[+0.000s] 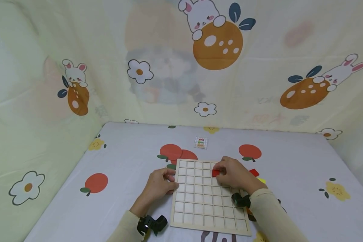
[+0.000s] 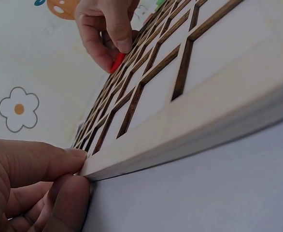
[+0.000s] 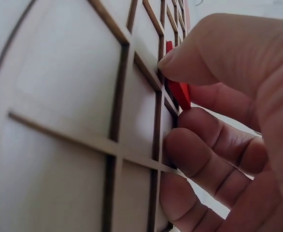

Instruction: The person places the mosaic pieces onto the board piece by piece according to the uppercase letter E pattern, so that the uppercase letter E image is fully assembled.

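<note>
A wooden grid board (image 1: 210, 229) with white square cells lies on the table, turned slightly. My left hand (image 1: 158, 185) holds its left edge, thumb and fingers pinching the rim in the left wrist view. Over the upper right part of the grid, my right hand (image 1: 234, 173) pinches a red square tile (image 1: 215, 173) between thumb and fingers. In the right wrist view the red tile (image 3: 180, 92) stands tilted against a cell, partly covered by the thumb. Its other fingertips touch or nearly touch the grid; I cannot tell which.
Right of the board, partly behind the right forearm, lie another red tile (image 1: 254, 172) and a yellow tile (image 1: 261, 180). A small card with a coloured grid pattern (image 1: 201, 142) lies beyond the board. The tablecloth (image 1: 124, 174) has printed fruit; a printed curtain (image 1: 163, 114) hangs behind.
</note>
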Motion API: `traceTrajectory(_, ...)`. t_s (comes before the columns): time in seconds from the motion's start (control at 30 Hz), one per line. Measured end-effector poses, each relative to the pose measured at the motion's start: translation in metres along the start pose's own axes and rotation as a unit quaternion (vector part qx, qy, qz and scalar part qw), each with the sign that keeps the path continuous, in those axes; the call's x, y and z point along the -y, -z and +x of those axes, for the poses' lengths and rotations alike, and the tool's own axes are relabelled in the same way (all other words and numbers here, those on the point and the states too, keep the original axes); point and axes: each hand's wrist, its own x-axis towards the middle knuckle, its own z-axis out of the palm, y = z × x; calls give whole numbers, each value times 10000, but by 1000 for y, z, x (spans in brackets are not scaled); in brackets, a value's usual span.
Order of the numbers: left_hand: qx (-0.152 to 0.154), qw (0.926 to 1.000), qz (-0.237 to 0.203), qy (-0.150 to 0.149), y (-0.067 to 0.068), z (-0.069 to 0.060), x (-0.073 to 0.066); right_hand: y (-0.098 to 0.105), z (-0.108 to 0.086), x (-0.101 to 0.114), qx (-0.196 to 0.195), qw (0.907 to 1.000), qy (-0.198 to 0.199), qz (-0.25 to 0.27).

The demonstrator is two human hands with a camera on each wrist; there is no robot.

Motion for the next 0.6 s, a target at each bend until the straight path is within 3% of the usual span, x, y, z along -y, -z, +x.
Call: traceTrajectory(0.6,13,10000,-43,12,-1,1,2,-3,1,0,-44,9999,-113,116)
